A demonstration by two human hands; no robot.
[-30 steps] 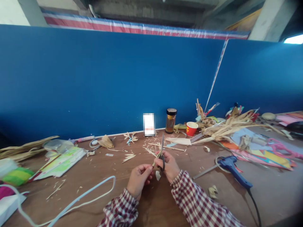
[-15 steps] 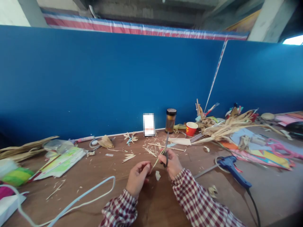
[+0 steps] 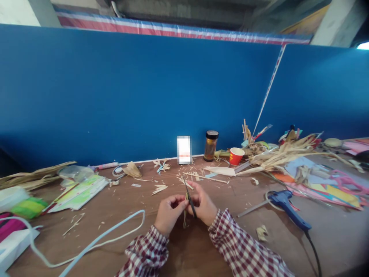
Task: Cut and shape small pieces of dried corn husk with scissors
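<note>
My left hand [image 3: 169, 214] is closed, thumb against forefinger, on a thin pale strip of dried husk [image 3: 185, 220]. The strip hangs below the fingertips between the hands. My right hand [image 3: 204, 204] is shut on dark scissors [image 3: 190, 203], their narrow blades pointing up and away from me. The fingertips of both hands meet or nearly meet at the strip. Beyond them, several thin cut slivers [image 3: 159, 189] and a long thin stick [image 3: 205, 177] lie on the brown table [image 3: 129, 240].
A blue glue gun [image 3: 290, 209] with a black cord lies to the right. Behind stand a lidded jar [image 3: 211, 146], a red paper cup [image 3: 236, 156] and a pixelated white object [image 3: 184, 150]. Dried husks [image 3: 276, 156] pile up at the right; a pale cable [image 3: 106, 234] loops at the left.
The right hand and scissors have moved left and down to the left fingertips. The scissors have tilted leftward, and the strip now hangs below the hands. The view has shifted slightly.
</note>
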